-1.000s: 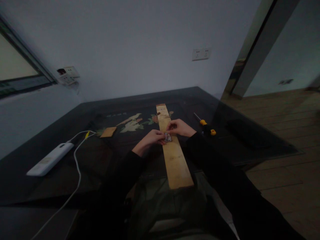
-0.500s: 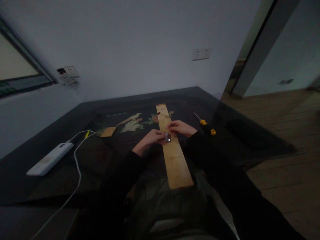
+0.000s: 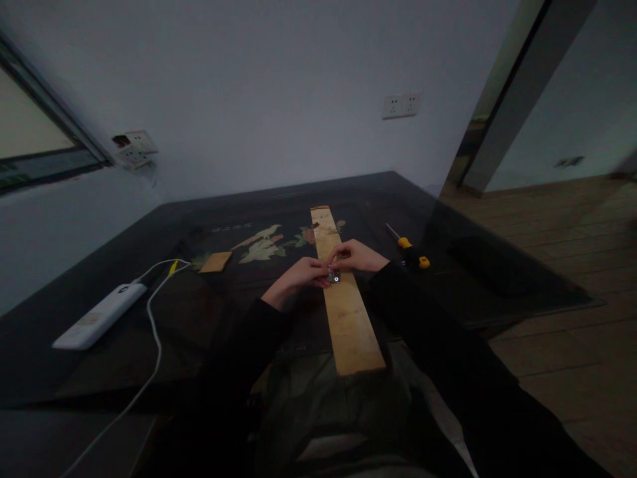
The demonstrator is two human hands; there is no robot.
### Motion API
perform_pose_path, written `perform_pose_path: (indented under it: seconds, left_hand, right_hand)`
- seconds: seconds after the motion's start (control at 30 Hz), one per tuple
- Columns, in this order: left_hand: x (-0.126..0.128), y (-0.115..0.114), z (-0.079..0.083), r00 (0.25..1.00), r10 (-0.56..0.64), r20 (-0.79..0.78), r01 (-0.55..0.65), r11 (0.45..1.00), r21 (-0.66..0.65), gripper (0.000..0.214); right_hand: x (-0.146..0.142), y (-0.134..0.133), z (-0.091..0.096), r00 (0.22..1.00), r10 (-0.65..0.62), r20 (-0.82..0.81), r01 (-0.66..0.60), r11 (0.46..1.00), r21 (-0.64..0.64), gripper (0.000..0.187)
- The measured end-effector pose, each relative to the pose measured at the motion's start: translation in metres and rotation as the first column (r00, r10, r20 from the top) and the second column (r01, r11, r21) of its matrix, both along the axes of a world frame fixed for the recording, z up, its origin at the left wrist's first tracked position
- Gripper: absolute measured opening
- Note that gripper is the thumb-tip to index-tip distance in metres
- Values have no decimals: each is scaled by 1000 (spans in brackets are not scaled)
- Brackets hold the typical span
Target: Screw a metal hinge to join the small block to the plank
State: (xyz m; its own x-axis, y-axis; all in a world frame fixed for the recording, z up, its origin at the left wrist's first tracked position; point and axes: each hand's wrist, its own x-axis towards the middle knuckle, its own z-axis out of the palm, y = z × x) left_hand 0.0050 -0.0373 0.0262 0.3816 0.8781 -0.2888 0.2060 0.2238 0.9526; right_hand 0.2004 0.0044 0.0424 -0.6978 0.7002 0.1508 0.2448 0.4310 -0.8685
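A long, narrow wooden board (image 3: 352,325) lies lengthwise in front of me, its near end reaching over the table edge toward my lap. On its middle is a small shiny metal fitting (image 3: 335,277) with a round spot that looks like a hole or screw head. My left hand (image 3: 304,273) comes in from the left, its thumb and fingers closed on the fitting's left side. From the right, my right hand (image 3: 355,255) pinches with its fingertips at the fitting's upper edge. Anything between those fingertips is too small to make out.
Right of the board lies a yellow-and-black screwdriver (image 3: 413,253) on the dark table (image 3: 199,222). To the left are a small wooden block (image 3: 215,262) and a white power strip (image 3: 99,317), whose white cable (image 3: 155,332) runs over the near edge.
My right fingertips have shifted slightly left and down, closer to my left fingers and over the fitting's top. My left hand and the board stay almost where they were.
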Motion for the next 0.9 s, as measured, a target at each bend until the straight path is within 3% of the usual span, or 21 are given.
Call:
perform_pose_path:
  seconds: [0.17, 0.33, 0.53, 0.63, 0.7, 0.77, 0.9]
  left_hand:
    - [-1, -2, 3, 1000, -7, 25, 8, 1000, -21, 16]
    - [-1, -3, 6, 999, 0, 41, 2, 999, -48, 12]
    - [1, -3, 6, 1000, 11, 19, -11, 999, -45, 12]
    - [2, -3, 6, 999, 23, 22, -22, 999, -49, 12]
    - [2, -3, 5, 1000, 26, 12, -26, 999, -42, 12]
    - [1, -3, 5, 1000, 22, 1, -22, 999, -32, 12]
    - [2, -2, 4, 999, 37, -15, -37, 999, -8, 11]
  right_hand:
    - [2, 2, 0, 997, 74, -11, -73, 997, 39, 19]
    - [2, 2, -2, 998, 67, -8, -67, 995, 78, 20]
    - [-3, 1, -3, 998, 21, -55, -14, 992, 124, 19]
    - [-6, 0, -3, 988, -66, -138, 81, 991, 103, 17]
    - [-8, -1, -4, 968, -140, -210, 148, 989, 20, 18]
    - [-10, -3, -5, 947, -195, -254, 159, 975, -154, 18]
    - [-12, -7, -5, 923, -291, -251, 126, 845, -520, 14]
